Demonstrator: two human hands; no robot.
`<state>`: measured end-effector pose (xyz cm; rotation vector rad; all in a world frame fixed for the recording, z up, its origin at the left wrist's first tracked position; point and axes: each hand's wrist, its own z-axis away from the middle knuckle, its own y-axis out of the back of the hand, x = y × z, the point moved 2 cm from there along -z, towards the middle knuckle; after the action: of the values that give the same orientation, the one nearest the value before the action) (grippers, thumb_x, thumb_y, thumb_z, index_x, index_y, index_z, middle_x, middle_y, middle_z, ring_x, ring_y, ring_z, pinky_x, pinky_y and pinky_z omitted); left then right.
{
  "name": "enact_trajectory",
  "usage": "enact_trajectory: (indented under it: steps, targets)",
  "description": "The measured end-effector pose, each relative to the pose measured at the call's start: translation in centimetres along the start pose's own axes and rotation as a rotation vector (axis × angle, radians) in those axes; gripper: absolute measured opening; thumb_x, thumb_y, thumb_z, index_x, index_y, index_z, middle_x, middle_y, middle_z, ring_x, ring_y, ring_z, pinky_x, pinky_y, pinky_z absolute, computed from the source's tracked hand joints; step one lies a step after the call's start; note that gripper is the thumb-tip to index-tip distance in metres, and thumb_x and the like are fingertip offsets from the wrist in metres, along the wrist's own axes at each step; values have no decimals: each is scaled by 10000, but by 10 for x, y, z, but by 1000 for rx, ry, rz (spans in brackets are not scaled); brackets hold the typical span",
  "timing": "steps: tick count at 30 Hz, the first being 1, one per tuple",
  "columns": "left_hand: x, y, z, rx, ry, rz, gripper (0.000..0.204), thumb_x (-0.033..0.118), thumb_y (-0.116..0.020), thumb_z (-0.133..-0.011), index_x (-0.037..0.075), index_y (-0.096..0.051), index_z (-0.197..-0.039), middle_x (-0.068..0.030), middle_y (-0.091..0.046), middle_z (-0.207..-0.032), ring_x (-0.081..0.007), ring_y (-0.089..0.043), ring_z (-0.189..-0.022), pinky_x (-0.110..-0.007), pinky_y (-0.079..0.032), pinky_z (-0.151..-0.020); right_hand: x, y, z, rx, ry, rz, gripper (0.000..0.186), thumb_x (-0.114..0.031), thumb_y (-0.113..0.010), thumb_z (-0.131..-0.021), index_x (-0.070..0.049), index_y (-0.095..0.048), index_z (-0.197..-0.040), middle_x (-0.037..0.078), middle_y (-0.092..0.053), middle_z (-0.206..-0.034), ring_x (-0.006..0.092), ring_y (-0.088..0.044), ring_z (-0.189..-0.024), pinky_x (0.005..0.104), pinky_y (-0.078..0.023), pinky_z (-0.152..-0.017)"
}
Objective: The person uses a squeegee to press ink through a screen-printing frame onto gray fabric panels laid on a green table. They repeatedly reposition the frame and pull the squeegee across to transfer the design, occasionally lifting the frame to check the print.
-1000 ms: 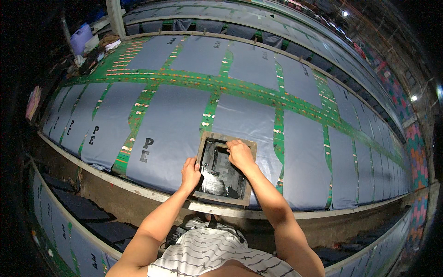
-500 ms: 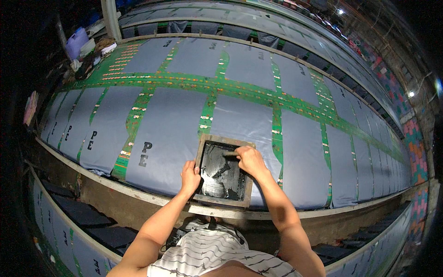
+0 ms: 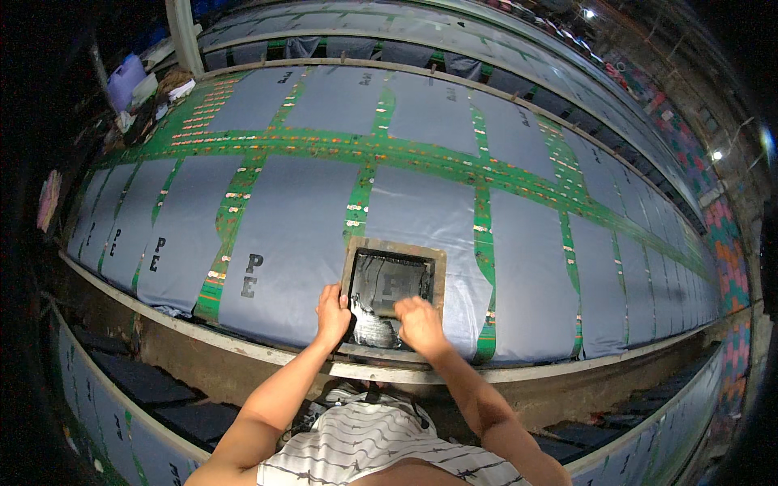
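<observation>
A wooden screen-printing frame (image 3: 438,283) lies on a grey fabric panel (image 3: 421,198) at the table's near edge. Black ink is smeared over its mesh (image 3: 374,279), and a dark letter shape shows through in the upper middle. My left hand (image 3: 332,314) grips the frame's left side. Inside the lower right part of the frame, my right hand (image 3: 419,326) is closed around a squeegee, mostly hidden beneath my fingers. To the left lies another grey panel (image 3: 296,202) bearing two black printed letters (image 3: 253,275).
Rows of grey panels lie on the long green table (image 3: 304,146). A pale rail (image 3: 243,342) runs along its near edge. A post (image 3: 185,40) and a purple jug (image 3: 127,81) stand at the far left. More panel-covered tables lie beyond and behind me.
My right hand has pulled the squeegee down toward me, from the frame's upper right to its lower part. The letter shape now shows in the mesh. My left hand stays on the frame.
</observation>
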<state>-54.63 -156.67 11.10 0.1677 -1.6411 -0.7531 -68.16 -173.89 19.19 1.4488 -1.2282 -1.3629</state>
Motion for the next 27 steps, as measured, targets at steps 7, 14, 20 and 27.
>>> enact_trajectory:
  steps: [7, 14, 20, 27]
  targets:
    - [6, 3, 0, -9, 3, -9, 348, 75, -539, -959, 27, -578, -1301, -159, -584, -1195, -371, -533, -1180, -509, -394, -966, -13, 5, 39, -32, 7, -192, 173, -56, -649, -676, -56, -607, -843, 131, -646, -879, 350, -623, -905, 446, -526, -831]
    - [1, -1, -1, -6, -8, -23, 349, 87, -543, -960, 33, -579, -1303, -163, -586, -1192, -376, -539, -1169, -512, -405, -967, 48, 14, -55, 181, -60, -77, 183, -5, -659, -672, -36, -616, -847, 148, -657, -890, 346, -632, -932, 463, -530, -804]
    - [-2, -1, 0, 13, -14, -54, 344, 97, -547, -965, 30, -581, -1300, -161, -589, -1187, -380, -548, -1156, -510, -415, -950, 41, 0, -60, 176, -88, -77, 224, -26, -700, -677, -29, -626, -889, 150, -666, -940, 349, -623, -950, 458, -518, -832]
    - [-5, -3, 2, 21, -8, -19, 352, 90, -542, -967, 26, -572, -1311, -168, -585, -1195, -385, -543, -1159, -508, -410, -962, -24, -8, 31, 141, -10, -37, 354, -94, -729, -658, -35, -624, -990, 124, -636, -1025, 305, -597, -1015, 411, -491, -901]
